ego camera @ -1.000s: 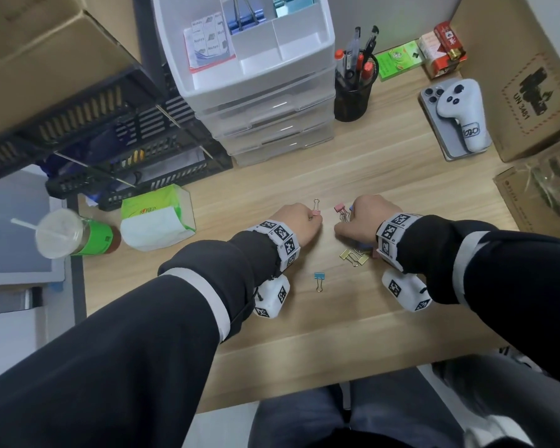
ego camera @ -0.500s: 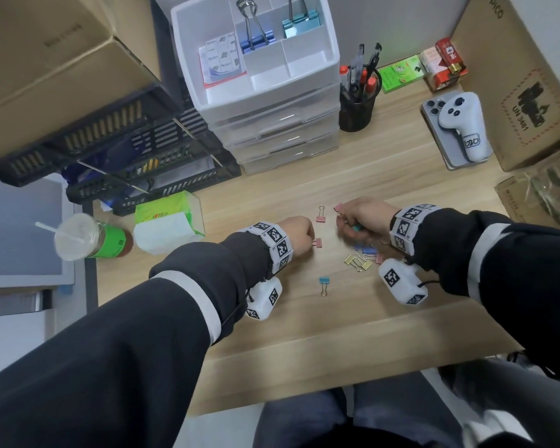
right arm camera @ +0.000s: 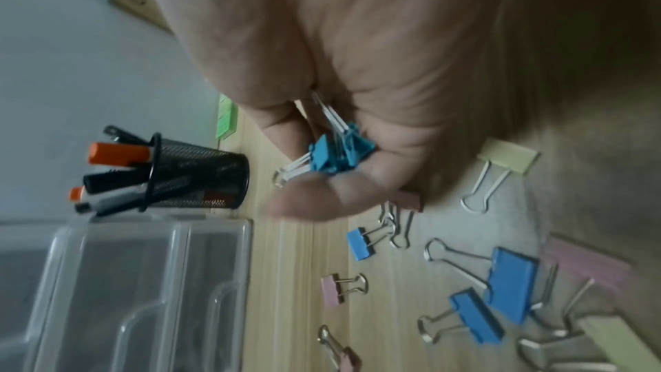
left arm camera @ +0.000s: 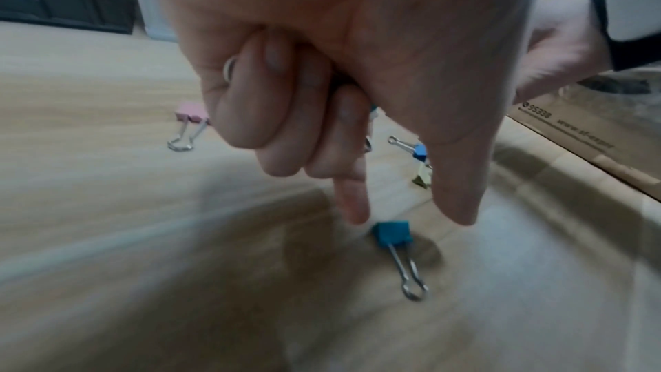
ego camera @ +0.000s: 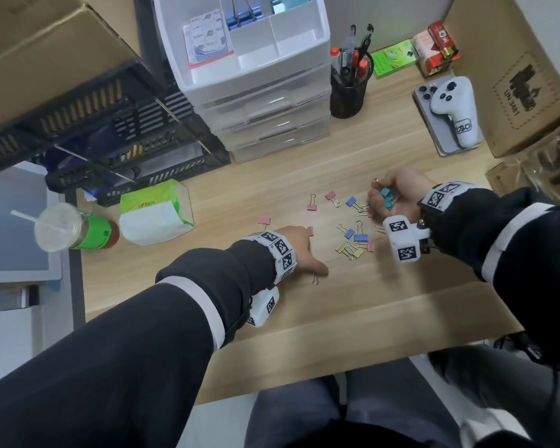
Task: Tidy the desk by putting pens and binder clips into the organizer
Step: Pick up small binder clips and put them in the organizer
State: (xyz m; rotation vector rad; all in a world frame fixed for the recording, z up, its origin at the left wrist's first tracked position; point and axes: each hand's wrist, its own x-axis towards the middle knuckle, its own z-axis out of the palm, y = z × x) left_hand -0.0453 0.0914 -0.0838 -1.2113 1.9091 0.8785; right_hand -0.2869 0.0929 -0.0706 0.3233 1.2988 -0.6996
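Observation:
My left hand hovers over the near middle of the desk. In the left wrist view its index finger and thumb point down on either side of a lone teal binder clip. Its other fingers are curled, and a wire loop shows between them. My right hand is turned palm up and grips a bunch of teal binder clips. Several pink, blue and yellow clips lie loose between the hands. The white drawer organizer stands at the back, with a black mesh pen cup beside it.
A tissue pack and a lidded cup stand to the left. Black trays sit behind them. A phone with a white controller and cardboard boxes fill the right side.
My left hand has moved toward me, down to the lone teal clip. My right hand has lifted, shifted right and turned palm up with teal clips in it.

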